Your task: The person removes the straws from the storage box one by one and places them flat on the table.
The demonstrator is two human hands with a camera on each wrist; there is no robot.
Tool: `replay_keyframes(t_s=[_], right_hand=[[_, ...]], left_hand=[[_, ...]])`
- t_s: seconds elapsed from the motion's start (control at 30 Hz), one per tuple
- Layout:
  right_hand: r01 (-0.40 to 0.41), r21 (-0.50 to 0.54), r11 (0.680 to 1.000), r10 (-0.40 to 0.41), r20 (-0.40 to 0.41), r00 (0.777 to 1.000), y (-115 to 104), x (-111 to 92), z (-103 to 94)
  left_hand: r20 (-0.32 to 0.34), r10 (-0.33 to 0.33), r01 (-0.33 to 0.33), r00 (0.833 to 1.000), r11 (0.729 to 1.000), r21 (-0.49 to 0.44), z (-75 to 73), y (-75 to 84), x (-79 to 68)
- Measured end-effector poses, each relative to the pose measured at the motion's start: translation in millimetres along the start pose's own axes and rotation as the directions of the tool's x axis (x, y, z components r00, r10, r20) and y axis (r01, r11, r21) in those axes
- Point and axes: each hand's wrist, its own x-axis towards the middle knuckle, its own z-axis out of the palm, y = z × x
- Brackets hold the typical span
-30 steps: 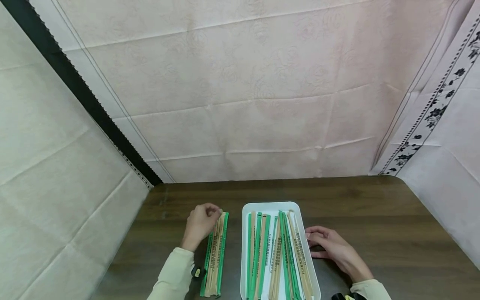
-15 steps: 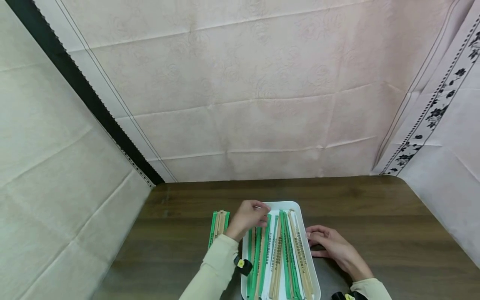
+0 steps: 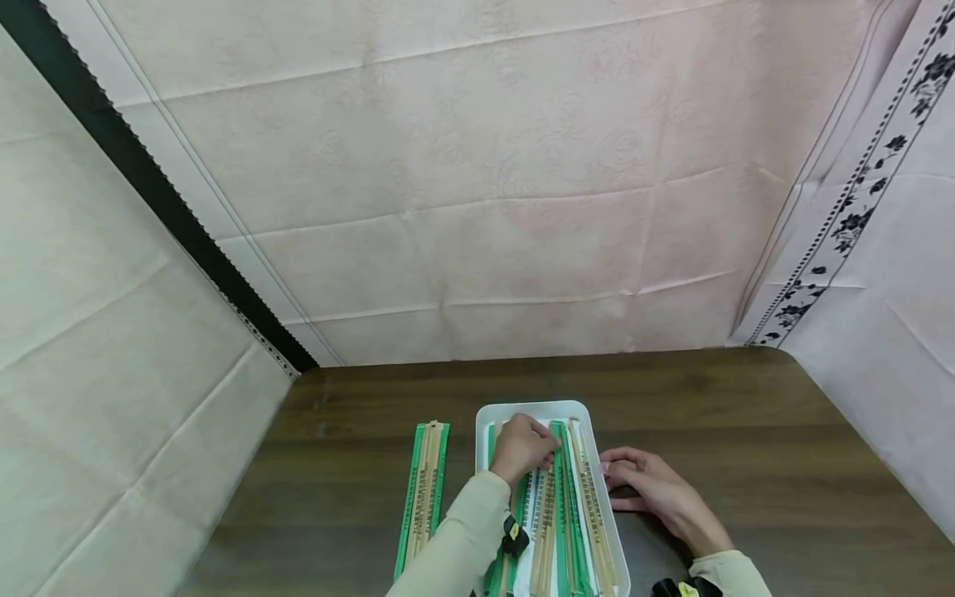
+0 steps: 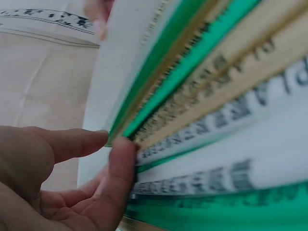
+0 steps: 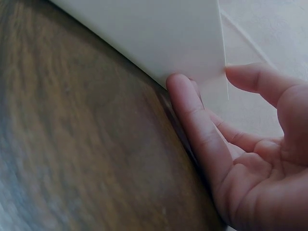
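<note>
Long thin wrapped straws lie lengthwise in a white tray (image 3: 570, 408), some green, some tan, some white, with printed lettering. My left hand (image 3: 521, 448) reaches over the tray's far end. In the left wrist view its thumb and finger pinch the end of a green wrapped straw (image 4: 159, 62); blur hides how many they hold. My right hand (image 3: 660, 493) is at the tray's right side, its thumb tip at the rim edge and a finger against the outer wall (image 5: 144, 33). Left of the tray lies a row of tan and green wrapped straws (image 3: 425, 489), partly behind my left sleeve.
The brown wooden table (image 3: 358, 464) carries the tray and the row of straws. Pale cloth (image 3: 477, 207) hangs behind the far table edge, with more cloth at both sides. Black wrist straps (image 3: 515, 537) sit on both sleeves.
My left hand has moved right, from the row of straws on the table to the far end of the straws in the tray. My right hand stays beside the tray.
</note>
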Motion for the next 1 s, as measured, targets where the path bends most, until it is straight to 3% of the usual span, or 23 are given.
replay_keyframes(t_s=[0.33, 0.7, 0.87, 1.0], right_hand=[[0.002, -0.001, 1.0, -0.002, 0.008, 1.0, -2.2, 0.6, 1.9], [-0.015, 0.008, 1.0, 0.015, 0.019, 1.0, 1.2, 0.7, 0.6], [-0.017, 0.005, 1.0, 0.017, 0.022, 1.0, -0.7, 1.3, 0.7], [-0.018, -0.005, 1.0, 0.018, 0.011, 1.0, -2.8, 0.9, -1.0]], left_hand=[[-0.054, 0.034, -0.032, 0.998, 0.999, 0.037, 0.9, -3.3, -3.3], [-0.012, -0.014, 0.015, 1.0, 0.994, 0.111, 0.9, 0.1, -2.4], [-0.01, 0.032, -0.031, 0.999, 0.997, 0.073, -10.9, 0.0, -7.0], [0.016, 0.057, -0.056, 0.998, 0.997, -0.047, -25.0, 0.4, -10.8]])
